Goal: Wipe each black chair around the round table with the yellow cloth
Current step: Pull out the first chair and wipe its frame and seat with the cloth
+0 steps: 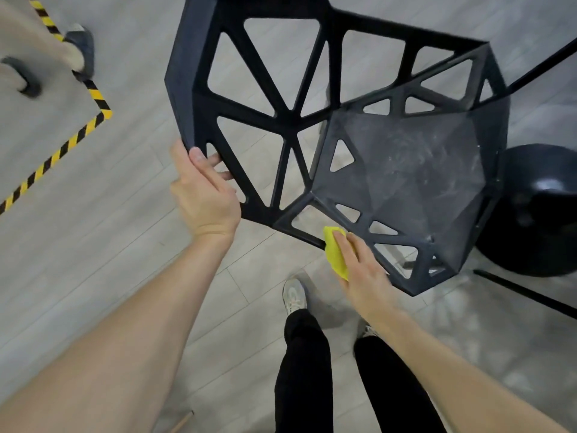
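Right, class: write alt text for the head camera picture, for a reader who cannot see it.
Seen from above, a person's right hand presses a yellow cloth against the near edge of a black chair with triangular cut-outs, while the left hand grips the chair's back. Grey floor and striped tape lie beyond.

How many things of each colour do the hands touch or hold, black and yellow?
Black: 1, the black chair, gripped by the left hand.
Yellow: 1, the yellow cloth, pressed on the chair's edge by the right hand.
Total: 2
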The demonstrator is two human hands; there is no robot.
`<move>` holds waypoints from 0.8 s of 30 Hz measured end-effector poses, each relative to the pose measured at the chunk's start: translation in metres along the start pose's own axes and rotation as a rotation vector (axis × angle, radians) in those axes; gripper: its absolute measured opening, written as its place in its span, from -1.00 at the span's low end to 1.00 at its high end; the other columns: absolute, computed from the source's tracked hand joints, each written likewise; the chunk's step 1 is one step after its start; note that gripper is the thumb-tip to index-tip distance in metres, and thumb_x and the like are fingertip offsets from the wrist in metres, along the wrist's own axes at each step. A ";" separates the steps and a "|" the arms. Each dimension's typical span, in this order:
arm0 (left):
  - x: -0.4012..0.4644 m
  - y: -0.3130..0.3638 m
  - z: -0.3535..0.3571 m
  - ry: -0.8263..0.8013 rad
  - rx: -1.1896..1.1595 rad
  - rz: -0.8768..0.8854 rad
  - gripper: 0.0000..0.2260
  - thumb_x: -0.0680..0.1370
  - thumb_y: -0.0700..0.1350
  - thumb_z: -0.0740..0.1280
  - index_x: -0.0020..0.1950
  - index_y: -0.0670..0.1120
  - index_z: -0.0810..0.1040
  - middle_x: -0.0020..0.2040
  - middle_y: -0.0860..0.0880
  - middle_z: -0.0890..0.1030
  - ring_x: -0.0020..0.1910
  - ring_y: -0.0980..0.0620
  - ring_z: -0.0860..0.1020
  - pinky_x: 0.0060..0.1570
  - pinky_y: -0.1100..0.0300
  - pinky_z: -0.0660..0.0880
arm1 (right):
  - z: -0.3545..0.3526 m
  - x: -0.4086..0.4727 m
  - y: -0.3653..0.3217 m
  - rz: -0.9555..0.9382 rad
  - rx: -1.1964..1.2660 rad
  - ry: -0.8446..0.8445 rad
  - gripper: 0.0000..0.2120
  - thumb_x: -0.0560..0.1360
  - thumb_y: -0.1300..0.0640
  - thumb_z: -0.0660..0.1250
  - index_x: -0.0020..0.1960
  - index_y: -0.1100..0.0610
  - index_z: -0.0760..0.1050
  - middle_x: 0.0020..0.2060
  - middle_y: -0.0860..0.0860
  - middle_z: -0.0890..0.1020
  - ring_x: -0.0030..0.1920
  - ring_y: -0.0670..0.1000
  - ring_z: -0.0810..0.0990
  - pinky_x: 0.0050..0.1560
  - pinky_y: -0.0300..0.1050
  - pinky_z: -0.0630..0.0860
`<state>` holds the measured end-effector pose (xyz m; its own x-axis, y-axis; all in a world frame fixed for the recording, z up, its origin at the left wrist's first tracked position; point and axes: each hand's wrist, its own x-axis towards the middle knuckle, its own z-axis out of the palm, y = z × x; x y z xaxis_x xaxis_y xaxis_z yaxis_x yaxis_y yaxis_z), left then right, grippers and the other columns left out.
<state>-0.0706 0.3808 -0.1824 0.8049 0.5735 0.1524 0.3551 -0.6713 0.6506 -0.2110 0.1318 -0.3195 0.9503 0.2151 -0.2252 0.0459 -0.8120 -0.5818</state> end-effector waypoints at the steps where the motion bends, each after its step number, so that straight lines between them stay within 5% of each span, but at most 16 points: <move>1: 0.000 0.000 0.000 0.000 0.015 0.000 -0.53 0.77 0.12 -0.09 0.48 -0.13 0.37 0.03 0.02 0.73 -0.29 0.10 0.72 -0.37 -0.08 0.69 | 0.006 0.009 -0.017 0.007 -0.003 0.040 -0.16 0.45 0.27 0.55 0.63 0.15 0.26 0.39 0.11 0.40 0.28 0.23 0.51 0.17 0.16 0.61; 7: 0.004 -0.004 0.000 -0.005 0.030 -0.002 -0.59 0.79 0.08 -0.08 0.39 -0.16 0.38 -0.03 0.05 0.71 -0.34 0.14 0.71 -0.41 -0.05 0.66 | 0.024 0.083 -0.137 0.007 0.016 0.043 -0.22 0.43 0.37 0.33 0.62 0.18 0.20 0.27 0.16 0.44 0.21 0.23 0.44 0.38 0.16 0.41; 15: 0.004 -0.007 0.001 0.011 0.031 0.007 -0.59 0.79 0.07 -0.07 0.44 -0.14 0.37 -0.05 0.02 0.72 -0.35 0.10 0.70 -0.38 -0.08 0.67 | -0.012 -0.022 0.022 0.029 0.041 -0.232 0.07 0.48 0.43 0.36 0.69 -0.31 -0.05 0.65 -0.07 0.10 0.51 0.17 0.40 0.25 0.12 0.60; 20: 0.007 -0.012 0.005 0.022 0.004 0.037 -0.56 0.77 0.09 -0.08 0.39 -0.18 0.39 -0.06 -0.01 0.75 -0.36 0.04 0.70 -0.35 -0.11 0.66 | 0.015 0.015 -0.054 0.132 0.048 -0.031 -0.06 0.38 0.46 0.38 0.63 -0.10 0.20 0.46 0.02 0.34 0.27 0.17 0.44 0.11 0.15 0.56; 24: 0.026 -0.021 0.005 0.004 0.001 0.071 -0.52 0.76 0.14 -0.10 0.30 -0.20 0.40 -0.08 0.03 0.75 -0.38 0.02 0.70 -0.36 -0.13 0.64 | 0.035 0.054 -0.102 0.143 0.064 0.005 -0.02 0.32 0.50 0.36 0.63 -0.03 0.20 0.36 0.04 0.39 0.12 0.14 0.44 0.14 0.09 0.51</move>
<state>-0.0551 0.4074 -0.1962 0.8263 0.5262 0.2008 0.2975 -0.7105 0.6377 -0.1754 0.2456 -0.2995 0.9472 0.0971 -0.3057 -0.1094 -0.7981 -0.5925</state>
